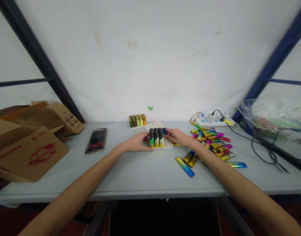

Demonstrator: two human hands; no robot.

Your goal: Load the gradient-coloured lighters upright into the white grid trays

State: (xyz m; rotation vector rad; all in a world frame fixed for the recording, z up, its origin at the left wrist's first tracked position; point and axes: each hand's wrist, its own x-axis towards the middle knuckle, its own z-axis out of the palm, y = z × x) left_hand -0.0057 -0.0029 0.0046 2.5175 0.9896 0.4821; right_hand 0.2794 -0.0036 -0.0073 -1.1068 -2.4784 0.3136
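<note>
A block of lighters [156,141] with black tops and green, white and yellow bodies stands upright in a white tray with holes [168,143]. My left hand [138,141] cups the tray's left end, thumb along the front and fingers behind. At the right side of the block, my right hand [176,136] pinches a dark blue lighter [164,131] between its fingertips. Whether that lighter is seated in a hole cannot be made out. Behind, a second white holed tray [155,125] lies partly hidden by the lighters.
Shiny multicoloured wrapped pieces [214,141] lie heaped on the right, one blue-gold piece [185,166] nearer me. More lighters [138,120] stand by the wall. A cardboard box [29,144] and a blurred dark object [96,141] are left; a power strip [209,122] and black cable [253,144] right.
</note>
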